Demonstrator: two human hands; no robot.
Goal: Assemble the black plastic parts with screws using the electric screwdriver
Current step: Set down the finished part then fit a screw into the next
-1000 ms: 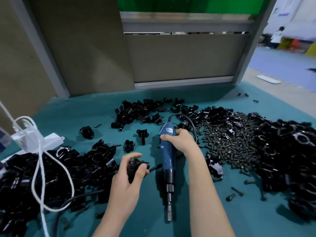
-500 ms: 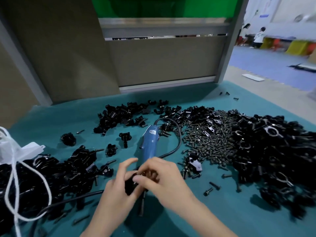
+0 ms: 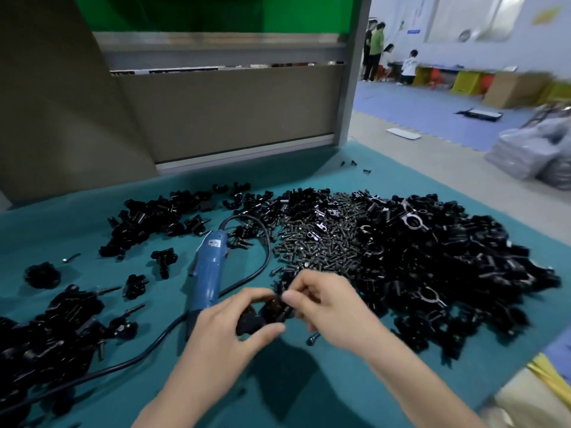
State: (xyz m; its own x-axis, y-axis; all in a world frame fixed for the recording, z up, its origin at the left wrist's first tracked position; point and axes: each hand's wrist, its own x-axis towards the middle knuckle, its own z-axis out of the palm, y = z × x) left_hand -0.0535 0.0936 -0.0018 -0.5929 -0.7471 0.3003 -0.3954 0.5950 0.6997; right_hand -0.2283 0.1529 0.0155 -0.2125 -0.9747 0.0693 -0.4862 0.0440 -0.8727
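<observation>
Two hands meet low at centre on one black part (image 3: 266, 314). The left hand (image 3: 227, 335) cups it between thumb and fingers, and the right hand (image 3: 329, 307) pinches its upper edge. The blur hides whether a screw is there. The part looks light, stiff and rather slick, so a grip on its flat sides, clear of the hole, seems wise. The screwdriver (image 3: 209, 270) lies free on the mat (image 3: 77, 230) at 11 o'clock of the hands. The screws (image 3: 318, 251) are heaped at 1 o'clock.
</observation>
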